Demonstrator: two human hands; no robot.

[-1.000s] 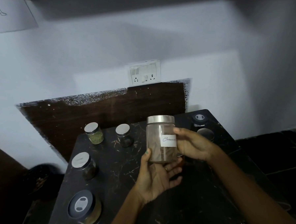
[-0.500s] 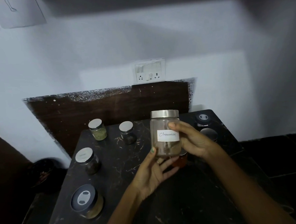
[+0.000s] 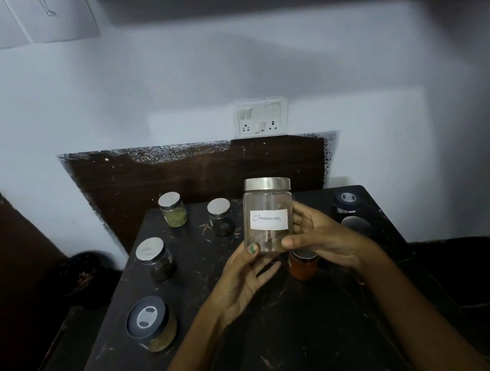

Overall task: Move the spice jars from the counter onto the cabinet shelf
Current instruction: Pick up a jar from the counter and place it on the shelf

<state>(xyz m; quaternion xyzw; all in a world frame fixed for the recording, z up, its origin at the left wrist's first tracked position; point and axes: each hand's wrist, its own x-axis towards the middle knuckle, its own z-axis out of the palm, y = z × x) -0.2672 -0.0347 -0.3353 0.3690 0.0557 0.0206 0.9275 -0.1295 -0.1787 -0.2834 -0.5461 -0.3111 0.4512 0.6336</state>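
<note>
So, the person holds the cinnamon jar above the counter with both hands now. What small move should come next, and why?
Probably lift the cinnamon jar up and away toward the shelf, which is out of view. Both the left hand and the right hand already hold it upright with its lid on, clear of the counter, so nothing blocks the lift.

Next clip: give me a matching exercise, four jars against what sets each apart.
Things:
1. Cinnamon jar
2. orange-filled jar
3. green-herb jar
4. black-lidded jar

States:
A. nearest the camera, at the counter's left edge
B. held up in both hands, white label facing the camera
C. far left, by the back wall
D. just below the right hand

Pairs: 1-B, 2-D, 3-C, 4-A
</note>
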